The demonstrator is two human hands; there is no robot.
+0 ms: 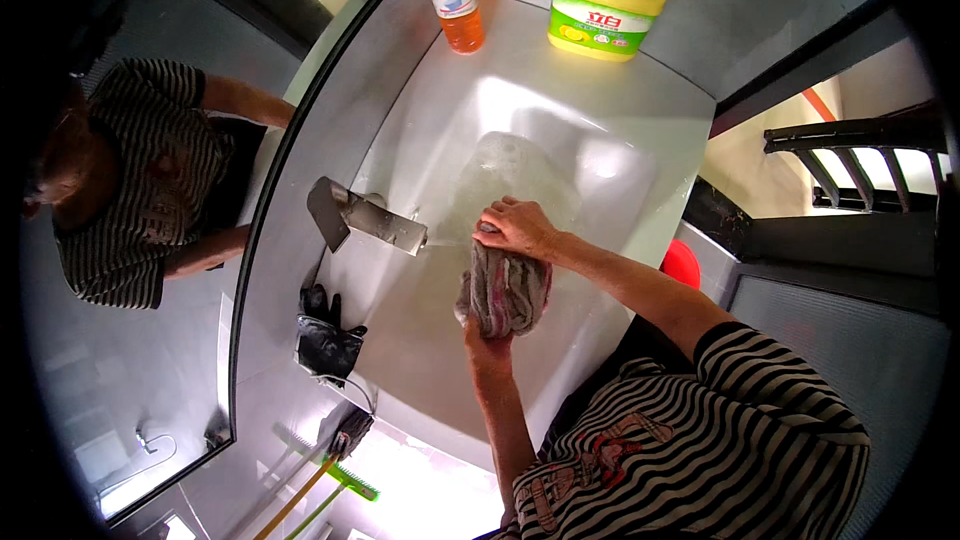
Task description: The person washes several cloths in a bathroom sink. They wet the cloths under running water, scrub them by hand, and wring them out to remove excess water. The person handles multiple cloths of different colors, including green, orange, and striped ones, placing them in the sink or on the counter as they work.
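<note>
Over the white sink basin (600,195), a bunched grey-brown wet cloth (502,289) is held between both hands. At its upper end, my right hand (517,227) has its fingers curled over the fabric. My left hand (486,341) grips the lower end, its fingers partly hidden by the folds. Just left of the cloth, a metal faucet (382,223) points toward it. Shallow, slightly foamy water (510,165) lies in the basin.
Behind the basin stand a bottle of orange liquid (459,11) and a yellow detergent jug (607,7). Black rubber gloves (328,337) lie beside the faucet. A mirror (187,345) lines the left wall; broom handles (300,495) are below, and a red object (681,264) is at right.
</note>
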